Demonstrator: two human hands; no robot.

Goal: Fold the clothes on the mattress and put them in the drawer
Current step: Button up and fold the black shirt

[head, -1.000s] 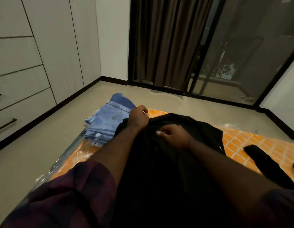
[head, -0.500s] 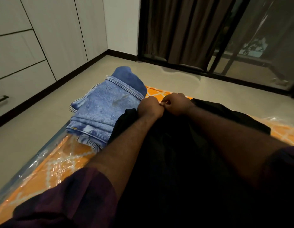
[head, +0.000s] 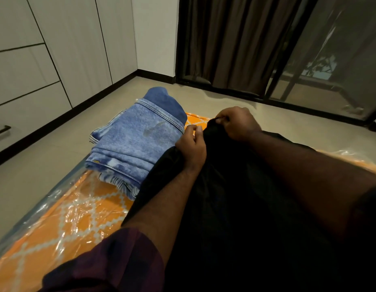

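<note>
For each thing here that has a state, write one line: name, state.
black garment, loose, top edge held up
jeans, folded, lying on mattress
left hand, grips black garment
right hand, pinches black garment
drawers, closed
mattress, plastic-wrapped

An orange mattress (head: 77,218) with a pale lattice pattern, wrapped in clear crinkled plastic, lies on the beige floor (head: 42,171). At its far left end sits a stack of folded jeans (head: 136,144). Just right of it a black garment (head: 235,207) spreads over the near right part, its edge touching the stack.
</note>
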